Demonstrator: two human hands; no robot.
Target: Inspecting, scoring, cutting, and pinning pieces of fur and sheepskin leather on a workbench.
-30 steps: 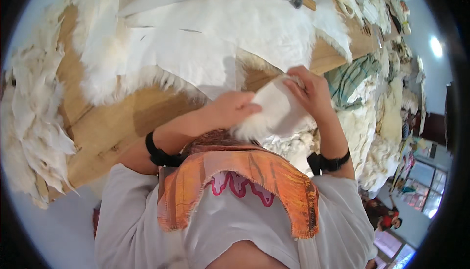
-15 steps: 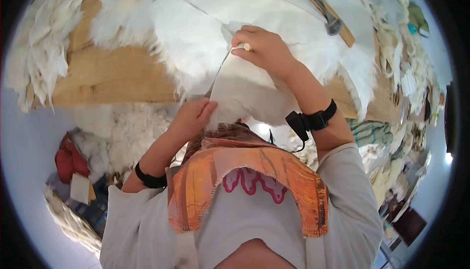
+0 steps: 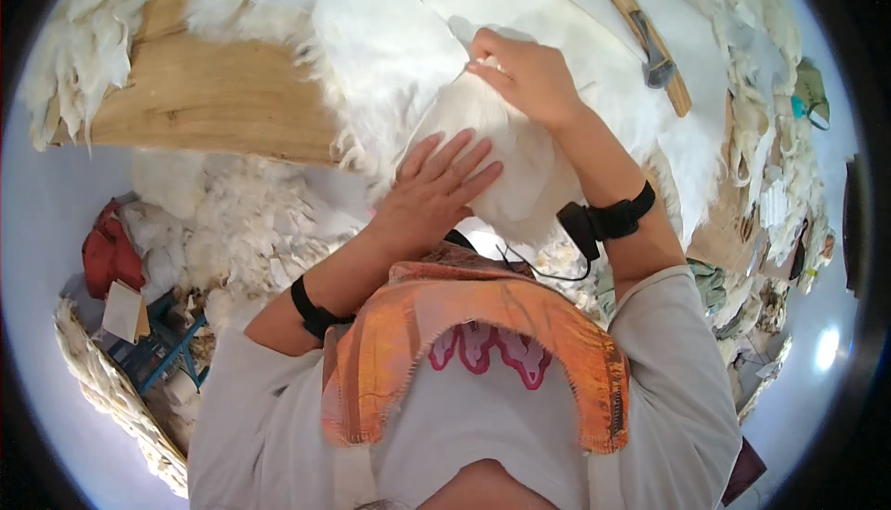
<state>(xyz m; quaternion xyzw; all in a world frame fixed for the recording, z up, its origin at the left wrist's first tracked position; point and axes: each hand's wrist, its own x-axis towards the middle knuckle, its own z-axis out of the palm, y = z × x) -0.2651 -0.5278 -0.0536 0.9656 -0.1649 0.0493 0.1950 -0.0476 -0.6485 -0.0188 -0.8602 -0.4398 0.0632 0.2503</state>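
Note:
A white, furry-edged pelt [image 3: 371, 74] with its smooth skin side up lies over the table and hangs down its near side. My left hand [image 3: 436, 185] rests flat on a pale flap [image 3: 520, 162] of it, fingers stretched out and spread. Just beyond, to the right, my right hand [image 3: 529, 74] is closed in a pinch on the flap's far edge, beside a thin line that runs across the skin. Its fingertips are partly hidden, and whether a small tool is also in them does not show.
A wooden bar with a dark metal fitting [image 3: 650, 46] lies on the skin at the upper right. Bare wooden tabletop [image 3: 223, 102] shows at left. Loose wool [image 3: 251, 222] is heaped below the table edge, near a red cloth bundle [image 3: 113, 250]. More fleece hangs at both sides.
My left hand has let go of the flap's near edge and moved up and right to lie flat on it. My right hand stays pinched, slightly farther up and right in view.

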